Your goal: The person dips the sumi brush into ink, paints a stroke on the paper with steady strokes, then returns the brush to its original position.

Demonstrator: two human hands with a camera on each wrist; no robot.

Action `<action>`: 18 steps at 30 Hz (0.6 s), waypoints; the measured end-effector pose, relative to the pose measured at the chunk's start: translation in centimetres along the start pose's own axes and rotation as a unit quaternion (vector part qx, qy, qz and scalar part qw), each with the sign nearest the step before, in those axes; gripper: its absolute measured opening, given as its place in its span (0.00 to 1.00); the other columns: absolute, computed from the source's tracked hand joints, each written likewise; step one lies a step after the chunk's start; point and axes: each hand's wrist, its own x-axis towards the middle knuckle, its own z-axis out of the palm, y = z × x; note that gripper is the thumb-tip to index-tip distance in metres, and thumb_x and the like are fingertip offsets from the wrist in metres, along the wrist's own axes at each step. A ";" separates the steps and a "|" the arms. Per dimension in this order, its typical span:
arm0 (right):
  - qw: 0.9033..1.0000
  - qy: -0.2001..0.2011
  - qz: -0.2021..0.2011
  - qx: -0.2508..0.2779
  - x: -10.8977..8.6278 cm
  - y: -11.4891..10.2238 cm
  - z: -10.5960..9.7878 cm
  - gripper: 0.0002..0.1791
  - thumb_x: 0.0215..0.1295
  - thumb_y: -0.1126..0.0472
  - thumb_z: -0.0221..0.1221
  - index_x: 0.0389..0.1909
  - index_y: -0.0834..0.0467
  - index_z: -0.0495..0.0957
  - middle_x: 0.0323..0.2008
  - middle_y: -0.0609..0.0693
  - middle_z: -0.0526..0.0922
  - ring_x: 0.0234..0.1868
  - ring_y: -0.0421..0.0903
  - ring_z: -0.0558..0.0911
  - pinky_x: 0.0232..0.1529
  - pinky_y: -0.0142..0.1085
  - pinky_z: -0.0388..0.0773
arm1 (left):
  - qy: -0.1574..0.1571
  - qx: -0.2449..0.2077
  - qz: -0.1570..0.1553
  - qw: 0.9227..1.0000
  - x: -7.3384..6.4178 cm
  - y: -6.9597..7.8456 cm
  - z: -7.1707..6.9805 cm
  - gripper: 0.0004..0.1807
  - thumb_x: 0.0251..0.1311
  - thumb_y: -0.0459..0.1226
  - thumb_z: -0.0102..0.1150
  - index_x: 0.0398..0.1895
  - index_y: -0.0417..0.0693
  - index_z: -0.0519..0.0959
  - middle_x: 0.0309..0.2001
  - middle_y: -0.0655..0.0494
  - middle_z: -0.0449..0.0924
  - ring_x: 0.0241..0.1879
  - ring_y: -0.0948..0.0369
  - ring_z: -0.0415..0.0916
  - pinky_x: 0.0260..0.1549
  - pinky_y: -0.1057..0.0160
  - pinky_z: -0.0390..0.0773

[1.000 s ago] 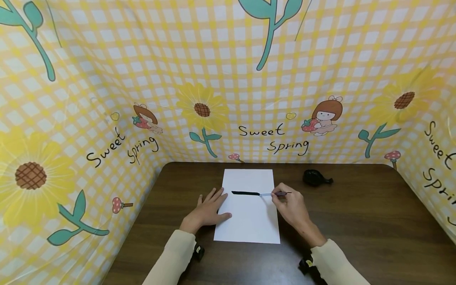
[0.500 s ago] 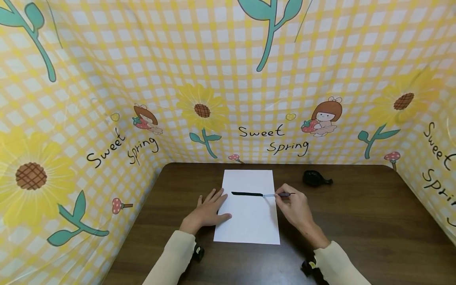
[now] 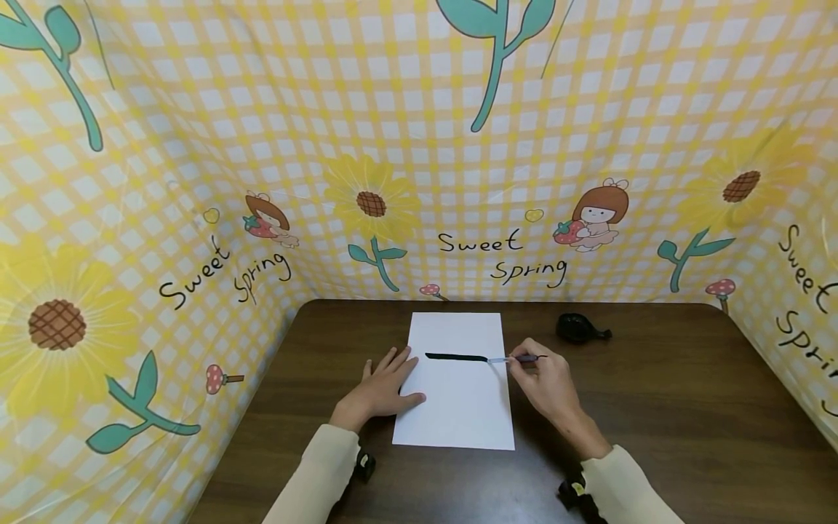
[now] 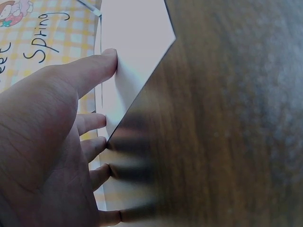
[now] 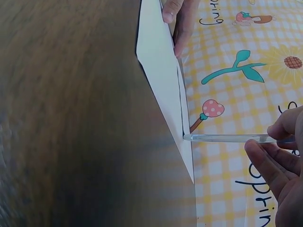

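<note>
Left hand [image 3: 377,389], fingers spread, rests across the left edge of the white sheet [image 3: 455,415] on the table [image 3: 668,393], presumably to steady it, while the right hand [image 3: 542,375] pinches a clear pen-like tool [image 5: 222,138], likely for control, its tip at the right end of the black stroke [image 3: 456,356].

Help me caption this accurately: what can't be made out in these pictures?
Tip shape of the slender drawing tool: too small in the head view.
White paper under the left hand: hidden by that hand, head view.
What the black narrow-necked object is: too small and dark, head view.
Rest of the right hand: cut off by the right edge, right wrist view.
</note>
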 end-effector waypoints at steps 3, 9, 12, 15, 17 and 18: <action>1.000 0.002 -0.001 0.001 0.0 0.1 -0.1 0.05 0.66 0.70 0.67 0.35 0.58 0.83 0.33 0.50 0.90 0.35 0.45 0.90 0.27 0.29 0.83 | -0.001 0.000 -0.001 1.000 0.0 0.0 0.0 0.47 0.72 0.63 0.58 0.86 0.55 0.58 0.88 0.52 0.45 0.88 0.44 0.39 0.77 0.22 0.39; 1.000 0.011 -0.010 -0.005 0.1 0.3 -0.3 0.03 0.67 0.68 0.67 0.35 0.58 0.84 0.33 0.49 0.90 0.33 0.43 0.88 0.26 0.29 0.82 | 0.000 -0.001 -0.001 1.000 -0.1 0.1 -0.1 0.47 0.72 0.63 0.59 0.86 0.54 0.58 0.88 0.51 0.45 0.88 0.44 0.39 0.77 0.22 0.39; 1.000 0.016 -0.015 -0.007 0.1 0.2 -0.6 0.02 0.69 0.66 0.68 0.36 0.58 0.84 0.33 0.49 0.90 0.33 0.43 0.88 0.25 0.30 0.81 | -0.001 0.000 -0.001 1.000 -0.1 0.1 -0.1 0.46 0.72 0.63 0.58 0.86 0.54 0.58 0.88 0.52 0.45 0.88 0.44 0.39 0.77 0.22 0.39; 1.000 0.021 -0.016 -0.008 0.2 0.2 -0.8 0.02 0.68 0.66 0.68 0.36 0.59 0.84 0.33 0.50 0.90 0.33 0.44 0.88 0.25 0.29 0.80 | -0.002 0.001 -0.002 1.000 -0.1 0.1 -0.1 0.46 0.72 0.63 0.58 0.86 0.55 0.58 0.88 0.52 0.45 0.88 0.44 0.39 0.77 0.22 0.39; 1.000 0.025 -0.016 -0.009 0.2 0.2 -0.9 0.02 0.69 0.66 0.68 0.36 0.60 0.84 0.33 0.50 0.90 0.33 0.44 0.88 0.26 0.28 0.80 | -0.002 0.001 -0.001 1.000 -0.1 0.2 -0.1 0.46 0.72 0.63 0.58 0.86 0.54 0.58 0.88 0.52 0.45 0.88 0.44 0.39 0.77 0.22 0.39; 0.999 0.027 -0.017 -0.009 0.2 0.2 -1.0 0.03 0.69 0.66 0.68 0.36 0.60 0.84 0.33 0.50 0.90 0.33 0.44 0.88 0.26 0.28 0.79 | -0.002 0.001 -0.001 1.000 -0.1 0.2 -0.1 0.46 0.72 0.63 0.58 0.86 0.54 0.58 0.88 0.52 0.45 0.88 0.44 0.39 0.77 0.22 0.39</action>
